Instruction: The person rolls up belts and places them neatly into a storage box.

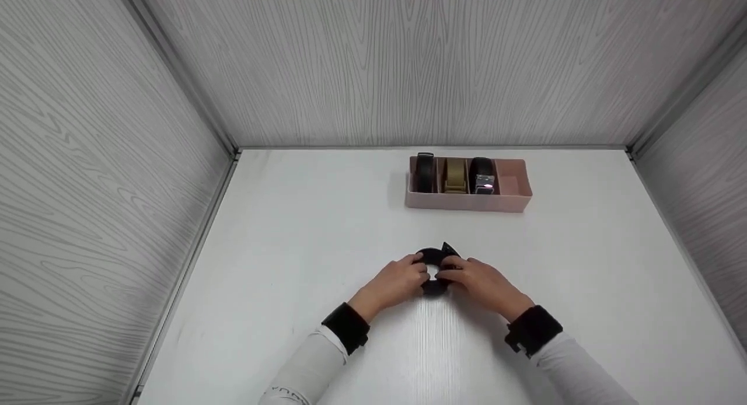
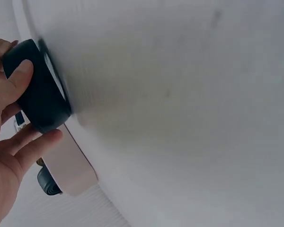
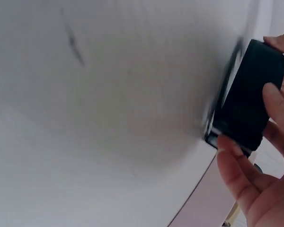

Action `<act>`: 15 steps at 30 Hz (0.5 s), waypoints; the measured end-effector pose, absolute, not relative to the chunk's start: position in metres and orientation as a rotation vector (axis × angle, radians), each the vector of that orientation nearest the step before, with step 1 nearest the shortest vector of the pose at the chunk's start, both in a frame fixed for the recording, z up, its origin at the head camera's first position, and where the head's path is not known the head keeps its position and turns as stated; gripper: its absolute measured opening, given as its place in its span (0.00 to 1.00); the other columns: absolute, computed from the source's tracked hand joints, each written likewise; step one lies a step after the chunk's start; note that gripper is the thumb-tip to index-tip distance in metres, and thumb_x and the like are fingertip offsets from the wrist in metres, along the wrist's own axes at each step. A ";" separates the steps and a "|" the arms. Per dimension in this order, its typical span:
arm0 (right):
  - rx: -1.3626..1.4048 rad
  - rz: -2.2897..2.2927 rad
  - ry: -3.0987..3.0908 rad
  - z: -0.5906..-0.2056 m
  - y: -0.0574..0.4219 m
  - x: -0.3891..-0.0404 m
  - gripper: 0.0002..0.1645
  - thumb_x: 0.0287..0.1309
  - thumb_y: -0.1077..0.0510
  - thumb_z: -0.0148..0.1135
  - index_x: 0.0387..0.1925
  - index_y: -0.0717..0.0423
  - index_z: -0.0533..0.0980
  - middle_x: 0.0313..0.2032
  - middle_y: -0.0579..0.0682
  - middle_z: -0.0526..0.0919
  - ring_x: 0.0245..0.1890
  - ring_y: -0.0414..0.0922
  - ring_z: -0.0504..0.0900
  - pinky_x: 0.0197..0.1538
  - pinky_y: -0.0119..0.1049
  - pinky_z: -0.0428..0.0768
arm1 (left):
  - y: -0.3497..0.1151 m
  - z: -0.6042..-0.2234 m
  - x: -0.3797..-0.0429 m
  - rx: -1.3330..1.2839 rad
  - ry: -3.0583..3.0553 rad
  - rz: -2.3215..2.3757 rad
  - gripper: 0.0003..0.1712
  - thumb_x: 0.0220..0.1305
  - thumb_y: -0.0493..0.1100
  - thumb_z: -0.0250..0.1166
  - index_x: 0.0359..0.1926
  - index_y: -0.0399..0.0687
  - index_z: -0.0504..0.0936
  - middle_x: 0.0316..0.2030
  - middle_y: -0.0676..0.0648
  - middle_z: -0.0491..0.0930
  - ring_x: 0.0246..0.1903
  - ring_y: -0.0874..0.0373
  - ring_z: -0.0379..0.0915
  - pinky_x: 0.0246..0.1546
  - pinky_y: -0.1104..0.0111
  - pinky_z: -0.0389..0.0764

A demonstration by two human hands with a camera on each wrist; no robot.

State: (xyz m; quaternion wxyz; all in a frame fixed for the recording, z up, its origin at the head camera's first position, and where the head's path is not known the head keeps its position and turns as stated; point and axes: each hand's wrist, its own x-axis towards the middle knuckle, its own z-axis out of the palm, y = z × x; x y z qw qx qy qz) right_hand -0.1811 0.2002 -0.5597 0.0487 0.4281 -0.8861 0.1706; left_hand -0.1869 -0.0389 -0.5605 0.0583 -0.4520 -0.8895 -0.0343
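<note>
Both hands hold a coiled black belt in front of the body, close over the white tabletop. The left hand grips the left side of the coil, and in the left wrist view its thumb lies across the belt's outer face. On the opposite side, the right hand pinches the coil near the pointed end that sticks up at its upper right. In the right wrist view, fingertips rest at the belt's lower edge. Part of the coil is hidden behind the fingers.
Beyond the hands stands a pink divided box. Its compartments hold a rolled black belt at left, an olive belt, and a black belt with a shiny buckle. Wood-grain panels enclose the white table at the back and sides.
</note>
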 end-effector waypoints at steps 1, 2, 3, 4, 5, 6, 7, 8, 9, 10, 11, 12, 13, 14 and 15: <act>1.318 0.530 -2.708 -0.558 0.202 -0.181 0.22 0.55 0.61 0.71 0.53 0.48 0.81 0.55 0.50 0.76 0.43 0.50 0.80 0.43 0.45 0.79 | -0.041 -0.557 -0.189 -1.394 -2.729 -0.203 0.11 0.60 0.45 0.70 0.43 0.48 0.87 0.45 0.50 0.82 0.57 0.51 0.74 0.45 0.64 0.81; 1.327 0.537 -2.714 -0.556 0.204 -0.181 0.25 0.54 0.61 0.71 0.55 0.48 0.80 0.57 0.50 0.76 0.45 0.51 0.80 0.46 0.46 0.79 | -0.043 -0.554 -0.192 -1.415 -2.765 -0.314 0.12 0.59 0.45 0.71 0.43 0.47 0.86 0.45 0.50 0.82 0.55 0.53 0.75 0.47 0.65 0.79; 1.331 0.539 -2.722 -0.553 0.206 -0.181 0.27 0.54 0.60 0.72 0.57 0.48 0.79 0.58 0.49 0.75 0.47 0.51 0.79 0.48 0.47 0.79 | -0.045 -0.552 -0.194 -1.434 -2.799 -0.422 0.12 0.60 0.45 0.70 0.43 0.46 0.86 0.44 0.50 0.82 0.52 0.55 0.76 0.48 0.67 0.78; 1.332 0.546 -2.724 -0.551 0.207 -0.181 0.29 0.52 0.59 0.73 0.58 0.47 0.78 0.58 0.49 0.75 0.48 0.51 0.79 0.49 0.47 0.79 | -0.046 -0.549 -0.196 -1.450 -2.824 -0.538 0.11 0.60 0.44 0.70 0.43 0.46 0.86 0.43 0.51 0.81 0.49 0.58 0.77 0.49 0.69 0.76; 1.330 0.552 -2.724 -0.548 0.208 -0.181 0.31 0.51 0.58 0.74 0.59 0.47 0.77 0.59 0.48 0.75 0.48 0.51 0.79 0.49 0.47 0.79 | -0.048 -0.546 -0.198 -1.461 -2.844 -0.664 0.11 0.61 0.44 0.69 0.43 0.45 0.85 0.41 0.51 0.81 0.45 0.60 0.77 0.49 0.70 0.75; 1.328 0.560 -2.720 -0.545 0.208 -0.181 0.32 0.51 0.57 0.75 0.59 0.47 0.76 0.58 0.48 0.76 0.48 0.50 0.79 0.48 0.47 0.79 | -0.050 -0.543 -0.199 -1.466 -2.861 -0.786 0.10 0.62 0.44 0.68 0.43 0.45 0.85 0.40 0.51 0.81 0.42 0.61 0.76 0.47 0.71 0.74; 1.326 0.572 -2.717 -0.542 0.208 -0.181 0.33 0.49 0.57 0.76 0.59 0.47 0.76 0.57 0.47 0.77 0.47 0.49 0.79 0.48 0.46 0.79 | -0.052 -0.541 -0.200 -1.467 -2.872 -0.895 0.11 0.63 0.44 0.68 0.44 0.44 0.85 0.40 0.51 0.81 0.40 0.62 0.75 0.45 0.71 0.73; 1.325 0.593 -2.720 -0.539 0.208 -0.181 0.34 0.48 0.57 0.77 0.59 0.47 0.76 0.56 0.46 0.78 0.47 0.48 0.79 0.48 0.45 0.79 | -0.054 -0.539 -0.201 -1.465 -2.884 -0.993 0.12 0.64 0.44 0.67 0.45 0.44 0.85 0.39 0.51 0.80 0.39 0.63 0.74 0.44 0.71 0.73; 1.324 0.609 -2.727 -0.535 0.208 -0.180 0.34 0.48 0.57 0.77 0.58 0.47 0.76 0.55 0.45 0.79 0.46 0.46 0.79 0.46 0.44 0.79 | -0.056 -0.537 -0.201 -1.467 -2.887 -1.085 0.12 0.64 0.44 0.66 0.46 0.43 0.85 0.39 0.51 0.80 0.38 0.63 0.73 0.44 0.72 0.73; 1.323 0.632 -2.740 -0.530 0.208 -0.179 0.33 0.47 0.58 0.77 0.57 0.47 0.77 0.54 0.43 0.80 0.46 0.44 0.78 0.46 0.43 0.79 | -0.057 -0.534 -0.201 -1.472 -2.881 -1.176 0.13 0.65 0.43 0.66 0.47 0.42 0.85 0.39 0.50 0.80 0.38 0.63 0.72 0.43 0.71 0.73; 1.319 0.654 -2.758 -0.526 0.208 -0.178 0.32 0.48 0.57 0.77 0.57 0.46 0.77 0.52 0.42 0.81 0.46 0.43 0.78 0.46 0.42 0.79 | -0.059 -0.532 -0.200 -1.476 -2.872 -1.266 0.13 0.65 0.43 0.66 0.48 0.41 0.85 0.39 0.50 0.81 0.38 0.63 0.72 0.43 0.71 0.73; 1.316 0.682 -2.775 -0.520 0.208 -0.176 0.30 0.49 0.57 0.76 0.56 0.46 0.77 0.50 0.41 0.81 0.45 0.41 0.78 0.46 0.41 0.79 | -0.061 -0.530 -0.200 -1.482 -2.860 -1.355 0.14 0.65 0.42 0.66 0.48 0.40 0.85 0.39 0.50 0.81 0.38 0.64 0.72 0.43 0.71 0.73; 1.315 0.715 -2.794 -0.515 0.208 -0.175 0.29 0.50 0.56 0.76 0.55 0.46 0.78 0.48 0.39 0.82 0.44 0.40 0.78 0.46 0.40 0.79 | -0.062 -0.528 -0.200 -1.489 -2.842 -1.448 0.14 0.65 0.42 0.66 0.48 0.40 0.85 0.39 0.50 0.82 0.38 0.65 0.72 0.43 0.71 0.73; 1.308 0.753 -2.815 -0.509 0.208 -0.173 0.28 0.50 0.55 0.76 0.54 0.46 0.79 0.46 0.38 0.82 0.43 0.38 0.78 0.44 0.40 0.79 | -0.064 -0.525 -0.200 -1.499 -2.821 -1.542 0.13 0.65 0.41 0.66 0.48 0.39 0.85 0.39 0.49 0.82 0.37 0.65 0.73 0.42 0.71 0.74; 1.301 0.780 -2.831 -0.503 0.208 -0.171 0.26 0.51 0.53 0.75 0.53 0.45 0.79 0.44 0.37 0.82 0.41 0.37 0.78 0.43 0.39 0.79 | -0.065 -0.523 -0.201 -1.512 -2.797 -1.630 0.13 0.64 0.40 0.67 0.47 0.38 0.85 0.38 0.49 0.82 0.37 0.65 0.73 0.41 0.71 0.74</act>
